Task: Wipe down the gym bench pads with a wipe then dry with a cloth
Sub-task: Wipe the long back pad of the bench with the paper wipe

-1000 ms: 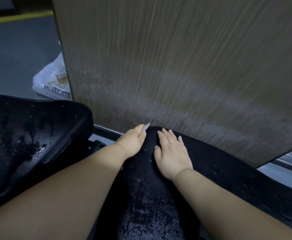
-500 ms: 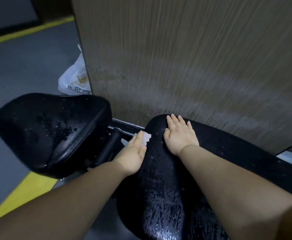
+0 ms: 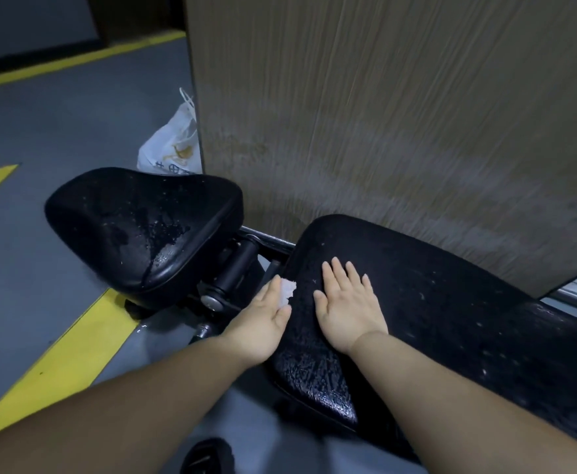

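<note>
Fingers of left hand [image 3: 263, 325], straight, press wipe [image 3: 287, 293] to pad [image 3: 451, 319]; right hand [image 3: 348, 311] lies spread flat

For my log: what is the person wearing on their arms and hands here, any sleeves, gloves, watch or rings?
Nothing visible. The left hand and right hand are bare, with no gloves or rings to be seen. The left forearm and right forearm are uncovered as far as the frame shows: no sleeve edge, watch or wristband.
</note>
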`<act>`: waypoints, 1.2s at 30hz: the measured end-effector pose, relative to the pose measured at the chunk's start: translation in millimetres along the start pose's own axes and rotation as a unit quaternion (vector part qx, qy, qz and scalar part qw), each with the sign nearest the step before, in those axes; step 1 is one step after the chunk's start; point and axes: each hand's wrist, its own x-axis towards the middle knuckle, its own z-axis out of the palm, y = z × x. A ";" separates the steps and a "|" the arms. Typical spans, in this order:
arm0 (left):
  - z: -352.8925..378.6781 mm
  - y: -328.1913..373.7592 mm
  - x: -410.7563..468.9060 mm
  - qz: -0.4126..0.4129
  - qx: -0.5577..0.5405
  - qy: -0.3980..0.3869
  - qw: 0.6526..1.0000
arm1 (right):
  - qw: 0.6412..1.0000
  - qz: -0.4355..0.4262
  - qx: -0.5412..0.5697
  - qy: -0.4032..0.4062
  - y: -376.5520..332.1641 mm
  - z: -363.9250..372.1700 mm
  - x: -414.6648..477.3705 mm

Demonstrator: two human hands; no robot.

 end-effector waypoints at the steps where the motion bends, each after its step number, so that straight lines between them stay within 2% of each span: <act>1: -1.3 3.8 9.0 0.000 -0.007 0.004 1.000 | 1.000 0.001 -0.001 0.002 0.0 0.0 0.8; 11: -17.0 25.5 61.0 -0.013 -0.122 -0.006 0.992 | 1.000 0.007 -0.016 0.008 2.4 7.0 9.6; 19: 10.6 -6.9 -16.4 0.022 -0.150 0.026 0.988 | 1.000 0.015 -0.010 0.000 1.1 4.0 9.4; 27: 37.5 -18.1 -79.0 -0.041 -0.135 0.026 0.990 | 0.997 0.017 0.035 -0.061 -12.0 -12.3 -7.1; 30: 31.1 -15.5 -81.4 -0.083 -0.141 0.041 0.986 | 0.993 -0.037 0.107 -0.024 -25.4 -18.4 -29.0; 32: 22.7 -16.4 -80.3 -0.105 -0.253 0.049 0.960 | 0.986 -0.087 0.140 0.016 -38.1 -19.5 -47.7; 35: 15.7 -13.4 -80.2 -0.142 -0.480 0.056 0.864 | 0.975 -0.143 0.160 0.048 -58.5 -15.1 -71.0; 36: 12.6 -13.1 -79.9 -0.148 -0.512 0.057 0.844 | 0.974 -0.152 0.162 0.050 -65.3 -12.8 -76.0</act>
